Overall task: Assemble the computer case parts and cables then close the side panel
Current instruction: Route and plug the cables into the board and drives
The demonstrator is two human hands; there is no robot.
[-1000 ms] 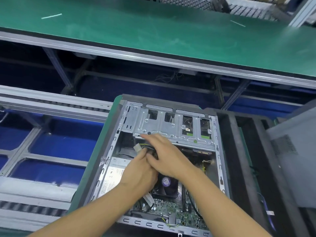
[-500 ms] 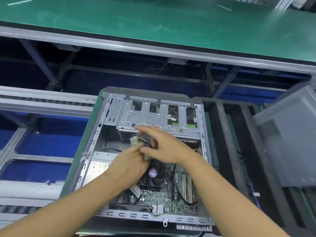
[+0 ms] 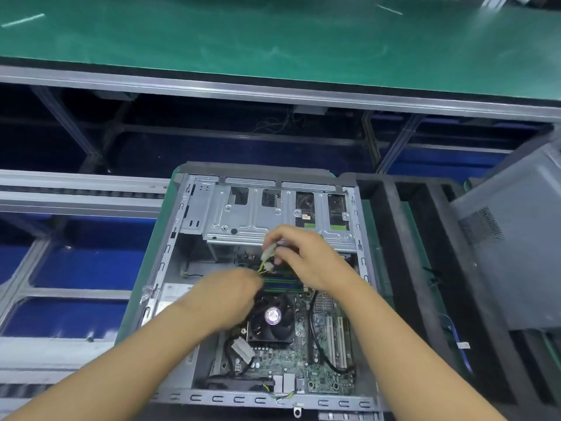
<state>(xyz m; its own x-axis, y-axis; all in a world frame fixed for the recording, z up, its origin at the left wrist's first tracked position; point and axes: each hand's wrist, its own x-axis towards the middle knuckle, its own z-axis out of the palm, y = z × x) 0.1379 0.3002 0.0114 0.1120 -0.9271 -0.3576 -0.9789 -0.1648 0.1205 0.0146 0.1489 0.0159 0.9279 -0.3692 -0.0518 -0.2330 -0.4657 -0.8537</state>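
While the lid is off, I log the head view, my only one, as follows. Item one: computer case [image 3: 236, 399], lying flat with its open side up, both forearms reaching into it. Item two: right hand [image 3: 306, 259], thumb and fingers pinching a white connector [image 3: 268, 253] and holding it up just short of the drive cage [image 3: 261, 220] beyond the knuckles. Item three: yellow and black wires [image 3: 263, 268], running from that connector down toward the left hand [image 3: 230, 296]. That hand is motion-blurred, fingers pointed at the wires, and I cannot tell whether it grips them or how far it is closed. Item four: CPU fan [image 3: 273, 317], seated just below the left hand. The memory sticks [image 3: 282, 285] lie between the two hands, and the motherboard [image 3: 321, 360] lies under the right wrist. Item five: grey side panel [image 3: 516, 253], leaning well off to the right of the right hand, apart from the case. Status, as I judge it: board, fan and cage are fitted. Cable routing is under way, with this connector not yet plugged in. Fitting the panel remains outstanding, so the job looks around its middle.
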